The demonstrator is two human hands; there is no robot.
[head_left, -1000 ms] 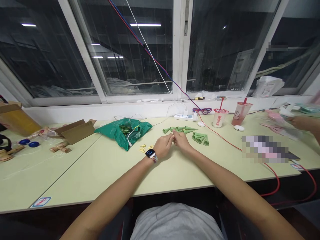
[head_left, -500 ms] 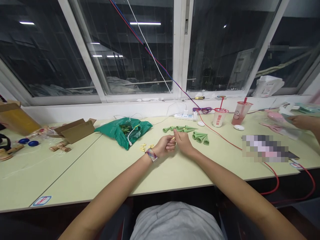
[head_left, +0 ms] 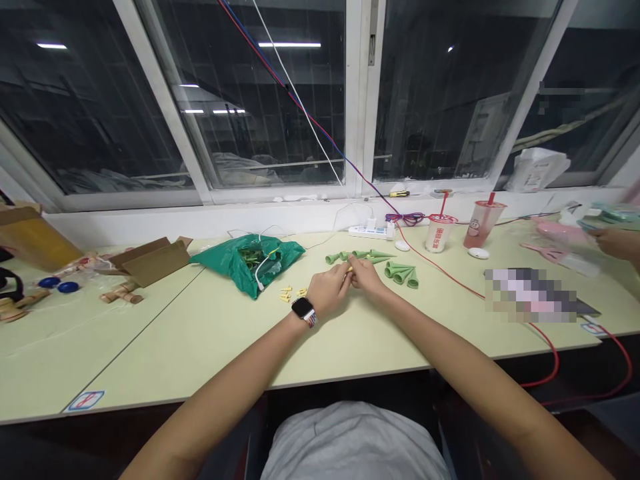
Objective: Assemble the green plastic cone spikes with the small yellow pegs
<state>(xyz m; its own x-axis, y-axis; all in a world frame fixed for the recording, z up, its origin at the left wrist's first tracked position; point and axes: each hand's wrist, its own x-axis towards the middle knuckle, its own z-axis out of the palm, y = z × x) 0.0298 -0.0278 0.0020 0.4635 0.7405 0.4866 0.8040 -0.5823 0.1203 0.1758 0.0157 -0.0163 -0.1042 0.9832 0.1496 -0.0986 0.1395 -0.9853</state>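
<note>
My left hand [head_left: 327,292], with a watch at the wrist, meets my right hand [head_left: 367,276] above the table. Both are closed, fingertips together around a small yellow piece [head_left: 349,269]; most of it is hidden by the fingers. Just left of my left hand lie several small yellow pieces [head_left: 286,294]. Behind my hands is a row of green cones [head_left: 383,254], partly covered by my fingers. Another cluster of green cones [head_left: 400,272] rests to the right of my right hand, open ends toward me.
A green plastic bag [head_left: 215,258] with green contents lies at the back left, beside an open cardboard box [head_left: 160,265]. Two drink cups [head_left: 440,237] and a power strip [head_left: 367,232] stand near the window. A red cable [head_left: 450,273] crosses the right side. Another person's hand [head_left: 617,241] is at far right.
My left hand has rolled over, so its back and the watch face now show upward. Its fingers have moved up against my right fingertips at the yellow piece.
</note>
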